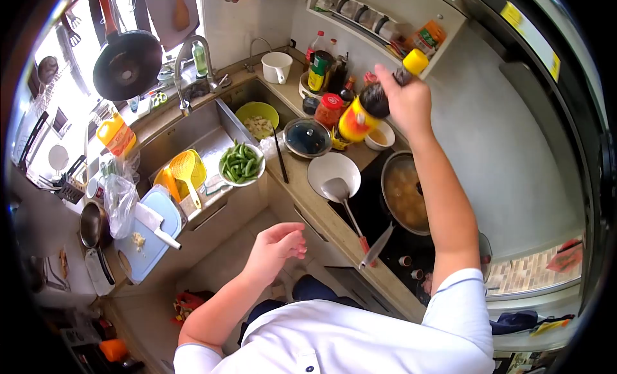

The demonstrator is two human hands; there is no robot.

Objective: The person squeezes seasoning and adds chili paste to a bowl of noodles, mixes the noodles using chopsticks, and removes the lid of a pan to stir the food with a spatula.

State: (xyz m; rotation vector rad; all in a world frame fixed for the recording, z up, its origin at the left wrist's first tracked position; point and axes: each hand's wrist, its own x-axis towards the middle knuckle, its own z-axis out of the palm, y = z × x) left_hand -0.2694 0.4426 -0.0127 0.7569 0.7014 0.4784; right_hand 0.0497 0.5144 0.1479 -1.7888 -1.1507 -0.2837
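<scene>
My right hand [409, 104] is wrapped round the neck of a dark bottle [361, 119] with a yellow label and yellow cap, tilted above the back of the counter. Beneath and beside it are a small bowl of yellowish liquid [380, 136], a jar with a red lid [329, 110] and a glass-lidded pot [307, 138]. To the right of the bottle, a pan of food in broth [405, 192] sits on the stove. My left hand [276, 248] hovers in front of the counter edge, fingers loosely curled, with nothing visible in them.
A white bowl [333, 171] holds a spatula. Green peppers [241, 162] fill a bowl by the sink [212, 133]. At the left, a cleaver [154, 224] lies on a blue cutting board [151, 255]. A shelf [450, 17] juts out above the counter.
</scene>
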